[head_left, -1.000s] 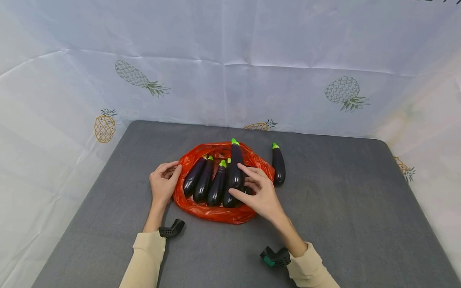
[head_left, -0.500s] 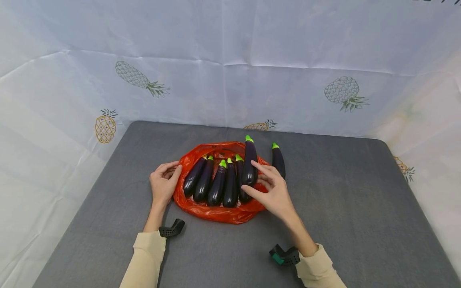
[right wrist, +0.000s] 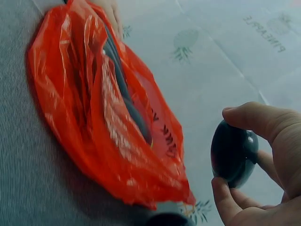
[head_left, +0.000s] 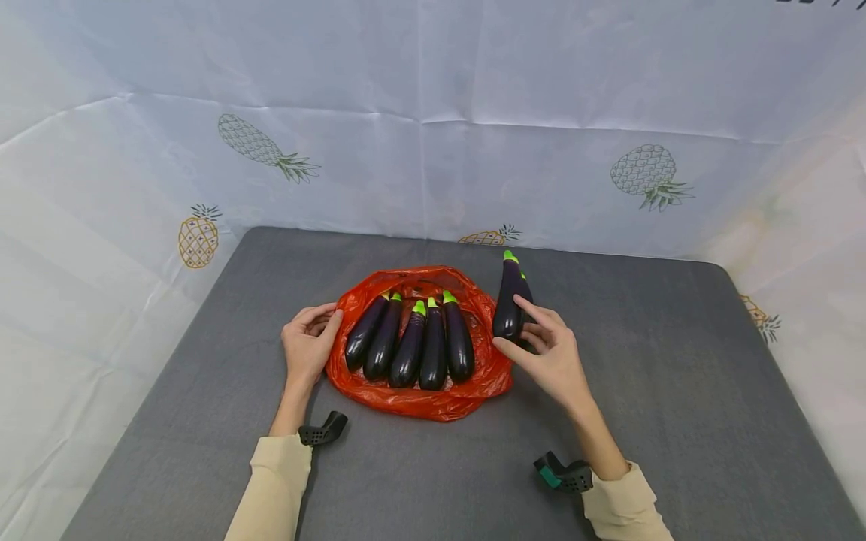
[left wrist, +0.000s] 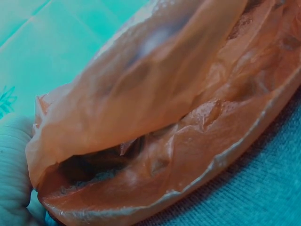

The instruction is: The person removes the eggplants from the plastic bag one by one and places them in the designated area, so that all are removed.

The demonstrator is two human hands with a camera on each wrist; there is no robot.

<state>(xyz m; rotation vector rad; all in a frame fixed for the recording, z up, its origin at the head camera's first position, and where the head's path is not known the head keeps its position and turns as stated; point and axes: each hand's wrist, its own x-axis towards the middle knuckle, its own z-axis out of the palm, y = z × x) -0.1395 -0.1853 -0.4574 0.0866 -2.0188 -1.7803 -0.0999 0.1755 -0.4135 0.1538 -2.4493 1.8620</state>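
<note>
Right hand (right wrist: 284,146) pinches a dark eggplant (right wrist: 228,155) between thumb and fingers, well clear of the red plastic bag (right wrist: 61,103). More dark eggplants (right wrist: 135,117) inside. Grey counter (right wrist: 16,150) below; pale pineapple-printed cloth (right wrist: 211,84) behind.

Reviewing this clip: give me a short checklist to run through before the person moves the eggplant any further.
1. Right hand has a hold on the held eggplant: ok, pinched between thumb and fingers near its rounded end.
2. Held eggplant clear of the red bag: ok, a gap shows in the right wrist view.
3. Held eggplant apart from the second eggplant: cannot tell, they overlap in the head view.
4. Left hand steadying the bag: ok, at its left edge.
5. Bag mouth open: ok, five eggplants show inside.
</note>
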